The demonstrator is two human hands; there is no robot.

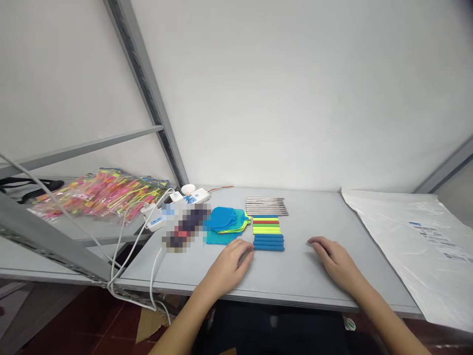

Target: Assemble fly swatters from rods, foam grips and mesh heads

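Rods (266,206), tubes (268,242) and meshes (222,219) lie sorted but unjoined, left hand (229,262) and right hand (335,260) relaxed, grip empty.

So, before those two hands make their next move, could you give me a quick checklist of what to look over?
1. Right hand free: ok, nothing visible in it.
2. Left hand clear of the coloured tubes: cannot tell; it is right beside the blue ones nearest the person, and contact is unclear.
3. Tubes lined up: ok, side by side in one column.
4. Metal rods together: ok, side by side beyond the tubes.
5. Mesh pieces neatly stacked: not ok, they overlap in a loose pile.
6. White plastic packaging clear of the right hand: ok, there is a gap between them.
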